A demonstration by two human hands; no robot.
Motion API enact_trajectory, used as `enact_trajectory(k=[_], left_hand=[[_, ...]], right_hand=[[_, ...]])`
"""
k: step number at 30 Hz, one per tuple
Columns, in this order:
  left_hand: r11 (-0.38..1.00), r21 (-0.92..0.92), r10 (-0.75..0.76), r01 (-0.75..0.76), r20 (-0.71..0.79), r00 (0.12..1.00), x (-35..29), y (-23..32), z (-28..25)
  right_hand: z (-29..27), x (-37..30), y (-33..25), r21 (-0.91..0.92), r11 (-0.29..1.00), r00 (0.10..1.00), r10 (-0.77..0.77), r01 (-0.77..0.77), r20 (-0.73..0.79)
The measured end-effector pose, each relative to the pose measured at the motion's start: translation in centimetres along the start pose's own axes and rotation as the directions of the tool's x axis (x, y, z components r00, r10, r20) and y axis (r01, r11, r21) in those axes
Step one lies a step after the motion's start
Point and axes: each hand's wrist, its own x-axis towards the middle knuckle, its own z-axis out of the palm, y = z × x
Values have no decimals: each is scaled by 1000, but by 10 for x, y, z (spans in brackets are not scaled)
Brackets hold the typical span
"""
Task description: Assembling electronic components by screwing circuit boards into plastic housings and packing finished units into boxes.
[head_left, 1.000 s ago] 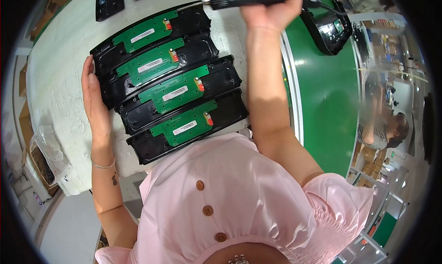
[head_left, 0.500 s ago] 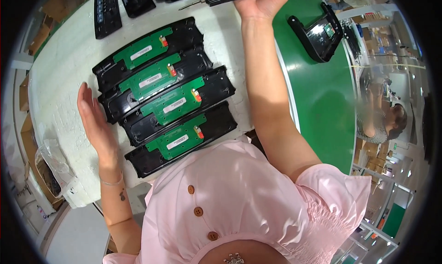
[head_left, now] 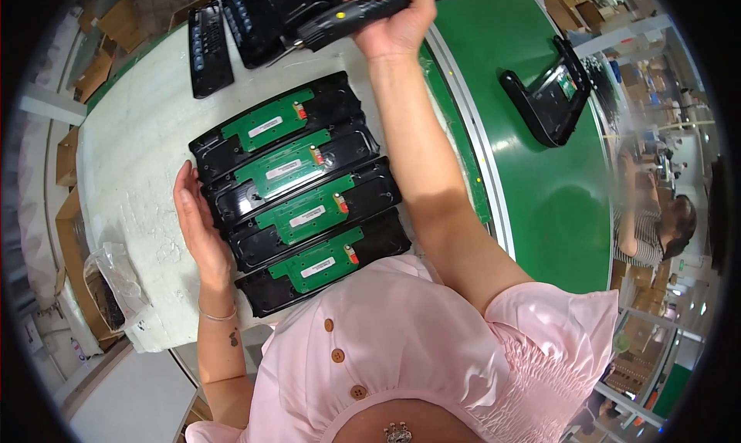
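Note:
My right hand (head_left: 395, 28) is closed around a black electric screwdriver (head_left: 351, 20), held beyond the far end of a row of panels. The bit points left, near dark parts at the back. Several curved black plastic panels (head_left: 369, 187) lie side by side on the white work surface, each carrying a green circuit board (head_left: 284, 169) with a white label and a small red-and-white component. My left hand (head_left: 202, 225) has its fingers stretched out along the left ends of the panels, holding nothing. Whether its fingertips touch them is hard to tell.
Black housings (head_left: 270, 18) and a narrow black strip (head_left: 207, 53) stand at the back. A black frame-like housing (head_left: 546, 96) lies on the green surface (head_left: 540, 204) to the right. Left sits a plastic bag (head_left: 116, 277). A person in a striped top (head_left: 647, 235) is at far right.
My right hand and the screwdriver have moved left relative to the panels, toward the dark parts. My left hand stays beside the panel ends. The whole view has shifted slightly.

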Motion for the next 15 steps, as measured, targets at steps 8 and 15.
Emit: enact_trajectory(k=[8,15], left_hand=[[818,533,322,-214,-117,939,1,62,-122],[351,931,179,97,-168,969,2,95,-272]], right_hand=[[38,-32,-67,-349,931,993,-117,106,-11],[32,-33,-62,-331,943,999,-46,48,15]])
